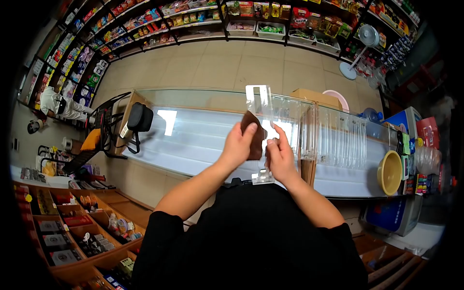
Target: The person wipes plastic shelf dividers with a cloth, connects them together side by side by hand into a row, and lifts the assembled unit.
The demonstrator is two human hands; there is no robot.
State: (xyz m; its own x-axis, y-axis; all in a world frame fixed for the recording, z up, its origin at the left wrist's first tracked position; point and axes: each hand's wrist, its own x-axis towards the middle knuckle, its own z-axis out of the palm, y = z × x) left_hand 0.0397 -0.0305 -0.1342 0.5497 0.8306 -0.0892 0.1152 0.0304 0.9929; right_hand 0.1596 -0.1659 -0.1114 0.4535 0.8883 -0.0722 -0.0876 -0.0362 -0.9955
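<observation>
My left hand [237,147] is closed on a brown cloth [250,121], its thumb lying on top. The cloth lies against a long clear plastic tray [262,177] that stretches away from my body over the glass counter [193,140]. My right hand [282,157] grips the right side of this tray, thumb and fingers pressed together around its edge. Right beside that hand, several similar clear plastic trays [340,140] lie in a row on the counter. The tray's middle is partly hidden by my hands and the cloth.
A black bag [140,117] sits at the counter's left end, beside a black chair [101,123]. On the right end stands a yellow basin [389,172]. A cardboard box [316,96] is behind the counter. Left of me is a wooden compartment shelf [82,227]; a fan [368,36] stands beyond.
</observation>
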